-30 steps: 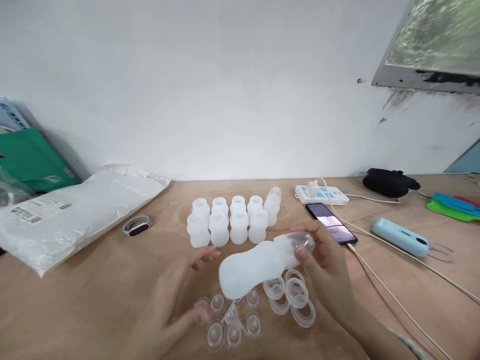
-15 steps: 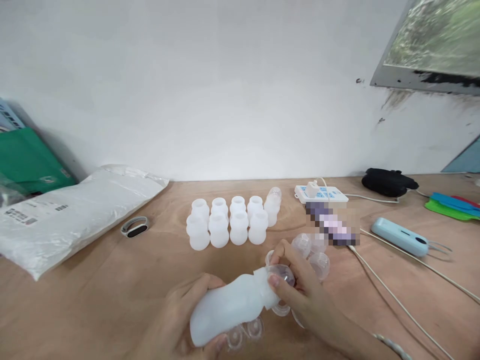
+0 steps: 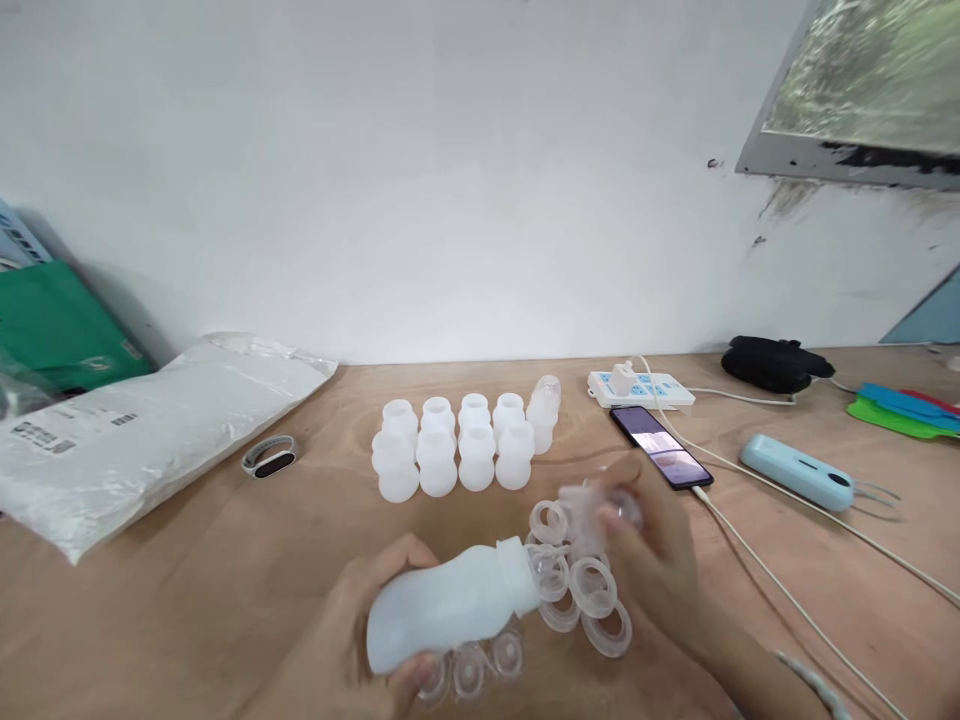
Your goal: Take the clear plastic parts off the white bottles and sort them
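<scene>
My left hand [image 3: 371, 630] is wrapped around a milky white bottle [image 3: 446, 605] tilted sideways, its wide-rimmed neck pointing right. Farther right, my right hand [image 3: 652, 540], smeared by motion, grips a clear domed cap [image 3: 627, 508] between thumb and fingers. A pale part blurs beside its fingertips; I cannot make out its kind. Below that hand lies a cluster of clear rings [image 3: 594, 588], partly hidden behind the bottle neck. Small clear round pieces [image 3: 469, 672] sit under the bottle, near my left thumb.
White waisted bottles [image 3: 437, 462] stand in two rows at the back, beside one with a clear cap [image 3: 547, 390]. A phone [image 3: 664, 447] on a cable and a power strip [image 3: 660, 390] lie right. A wristband [image 3: 270, 458] and a white parcel [image 3: 165, 420] lie left.
My right hand has moved right and up, off the bottle's neck, with the clear cap. The bottle has shifted slightly left in my left hand, and more clear rings show.
</scene>
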{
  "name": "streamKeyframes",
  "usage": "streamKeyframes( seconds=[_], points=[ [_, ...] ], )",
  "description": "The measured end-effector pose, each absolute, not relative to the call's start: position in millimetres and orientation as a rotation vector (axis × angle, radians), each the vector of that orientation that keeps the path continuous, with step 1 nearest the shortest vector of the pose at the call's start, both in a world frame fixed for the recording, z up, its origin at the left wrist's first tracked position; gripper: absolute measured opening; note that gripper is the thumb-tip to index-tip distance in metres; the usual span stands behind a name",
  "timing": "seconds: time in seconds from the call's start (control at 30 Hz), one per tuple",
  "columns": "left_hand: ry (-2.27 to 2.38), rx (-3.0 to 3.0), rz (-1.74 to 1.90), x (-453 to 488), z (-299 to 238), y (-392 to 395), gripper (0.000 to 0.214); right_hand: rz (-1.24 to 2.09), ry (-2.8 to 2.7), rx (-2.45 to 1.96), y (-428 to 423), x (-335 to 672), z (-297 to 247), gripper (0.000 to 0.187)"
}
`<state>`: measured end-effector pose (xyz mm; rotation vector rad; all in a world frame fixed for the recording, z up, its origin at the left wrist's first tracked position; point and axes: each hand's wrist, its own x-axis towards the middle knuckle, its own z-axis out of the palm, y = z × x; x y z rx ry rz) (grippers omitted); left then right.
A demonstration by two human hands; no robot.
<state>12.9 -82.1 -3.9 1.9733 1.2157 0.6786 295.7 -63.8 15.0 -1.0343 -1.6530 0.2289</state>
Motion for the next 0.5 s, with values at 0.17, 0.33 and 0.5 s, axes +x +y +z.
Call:
streamKeyframes(
  seconds=[0.17, 0.33, 0.5],
  points=[
    [1.493, 2.020, 0.938, 4, -19, -79, 0.049, -0.104, -1.554, -1.391, -44, 328, 42, 0.028],
    [1.448, 1.961, 1.058, -3, -28, -74, 0.047, -0.410, -1.888, -1.902, -44, 357, 46, 0.033],
    [1.441, 1.938, 1.185, 5, -16, -79, 0.044, -0.307, -2.068, -2.069, -49, 357, 46, 0.041]
  ],
)
